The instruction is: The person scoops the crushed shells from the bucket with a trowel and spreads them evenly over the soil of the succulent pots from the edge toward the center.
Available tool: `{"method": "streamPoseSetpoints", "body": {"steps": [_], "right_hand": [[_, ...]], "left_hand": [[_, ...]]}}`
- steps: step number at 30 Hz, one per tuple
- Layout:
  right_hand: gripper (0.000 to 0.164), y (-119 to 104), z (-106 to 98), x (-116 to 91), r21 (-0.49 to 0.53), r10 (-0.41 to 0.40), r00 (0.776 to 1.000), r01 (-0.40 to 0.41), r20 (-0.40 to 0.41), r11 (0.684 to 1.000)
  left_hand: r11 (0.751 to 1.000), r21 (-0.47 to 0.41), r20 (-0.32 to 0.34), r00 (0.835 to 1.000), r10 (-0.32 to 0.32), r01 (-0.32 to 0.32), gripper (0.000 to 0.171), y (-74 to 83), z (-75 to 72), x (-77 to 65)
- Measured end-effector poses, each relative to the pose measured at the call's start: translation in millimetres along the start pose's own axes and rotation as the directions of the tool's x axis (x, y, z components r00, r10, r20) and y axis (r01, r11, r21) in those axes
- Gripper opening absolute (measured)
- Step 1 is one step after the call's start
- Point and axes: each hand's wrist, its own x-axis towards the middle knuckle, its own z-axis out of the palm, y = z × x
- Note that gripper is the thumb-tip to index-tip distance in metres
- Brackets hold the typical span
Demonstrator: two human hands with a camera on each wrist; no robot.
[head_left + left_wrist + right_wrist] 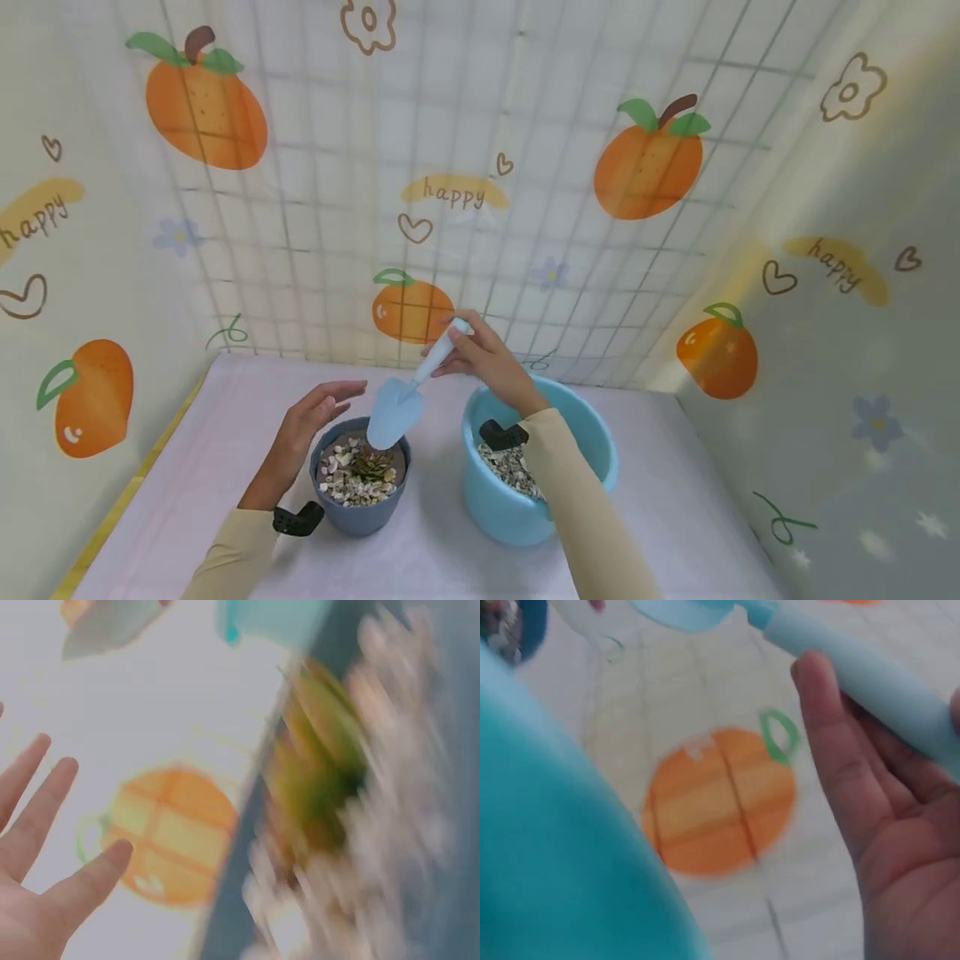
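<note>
A light blue hand trowel [396,412] slants down over the far right rim of a grey-blue flower pot [360,518]. My right hand [480,354] holds it by the handle [870,682], above the left rim of the light blue bucket. In the pot a small green succulent [372,465] stands among pale pebbles [352,492]; brown soil shows along the back. My left hand [311,425] hovers beside the pot's left rim, fingers extended and spread, holding nothing. In the left wrist view the succulent [322,750] and pebbles are blurred.
A light blue bucket [498,525] with grey-white gravel [513,468] stands right of the pot, under my right forearm. Both stand on a pale cloth-covered table [420,575]. A printed curtain [525,250] with oranges hangs behind and along the sides, with a wire grid showing through.
</note>
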Motion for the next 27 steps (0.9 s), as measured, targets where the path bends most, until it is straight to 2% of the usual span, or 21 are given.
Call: {"method": "streamPoseSetpoints", "body": {"steps": [3,5,6,11,15,20,24,27], "right_hand": [[0.033,-20.5,-22.0,-16.1,-0.017,-0.029,0.997,0.028,-0.070,0.999],[0.033,-33.5,-35.2,-28.2,-0.042,-0.034,0.994,0.029,-0.104,0.999],[0.033,-39.1,-40.4,-34.0,-0.054,-0.033,0.993,0.028,-0.113,0.998],[0.034,-54.7,-64.0,-62.1,-0.093,-0.020,0.984,0.003,-0.176,0.996],[0.032,-48.5,-79.5,-77.8,-0.118,0.001,0.973,-0.029,-0.230,0.993],[0.033,-28.1,-92.7,-95.1,-0.142,0.064,0.963,-0.104,-0.262,0.984],[0.036,-14.1,-95.9,-107.5,-0.172,0.104,0.956,-0.155,-0.273,0.973],[0.038,-4.3,-95.1,-115.8,-0.190,0.136,0.953,-0.192,-0.271,0.963]], "left_hand": [[0.995,0.002,0.037,0.994,0.102,-0.102,0.039,26.4,15.2,15.9],[0.992,0.002,0.057,0.991,0.123,-0.123,0.040,38.3,28.1,22.9],[0.992,0.000,0.064,0.990,0.124,-0.124,0.040,42.2,35.1,25.5],[1.000,0.010,0.119,0.993,0.026,-0.027,0.043,52.1,74.6,32.4],[1.000,0.014,0.129,0.992,-0.018,0.016,0.045,49.6,99.0,32.8],[0.998,0.003,0.152,0.986,-0.068,0.068,0.044,42.5,119.6,32.8],[0.991,0.003,0.174,0.976,-0.130,0.132,0.044,31.6,138.1,32.5],[0.986,0.050,0.202,0.965,-0.167,0.160,0.041,17.6,155.4,29.9]]}}
